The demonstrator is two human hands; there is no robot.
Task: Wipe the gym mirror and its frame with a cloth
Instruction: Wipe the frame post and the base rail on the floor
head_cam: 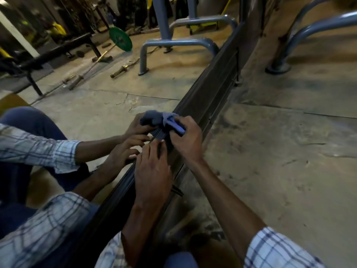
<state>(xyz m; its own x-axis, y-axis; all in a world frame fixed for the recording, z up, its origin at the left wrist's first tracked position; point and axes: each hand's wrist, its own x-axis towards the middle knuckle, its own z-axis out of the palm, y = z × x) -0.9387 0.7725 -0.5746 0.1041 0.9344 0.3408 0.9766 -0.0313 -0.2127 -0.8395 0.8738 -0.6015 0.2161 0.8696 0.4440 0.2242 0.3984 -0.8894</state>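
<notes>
**Mirror**: fills the picture from 8 to 12 o'clock. Its glass shows the reflected floor, a green weight plate at 11 o'clock, bars lying loose, a black bench at 10 o'clock, and doubles of both hands.

**Frame**: dark metal lower rail, running diagonally from 7 o'clock up to 1 o'clock, between the glass and the bare floor.

**Cloth**: blue, bunched, at the centre of the picture. It is pressed on the frame right where the rail meets the glass.

**Right hand**: at the centre, reaching in from 5 o'clock. Its fingers are curled round the cloth and grip it against the frame.

**Left hand**: just at 7 o'clock of the right hand. It is palm down on the frame with fingers fairly straight, holding nothing, and its fingertips are at the glass edge.

**Sleeves**: blue-and-white check, one at 5 o'clock, one at 7 o'clock.

**Floor**: worn, stained concrete, from 2 to 5 o'clock.

**Machine tubing**: blue-grey curved legs at 1 to 2 o'clock, standing on the floor, well apart from the hands.
</notes>
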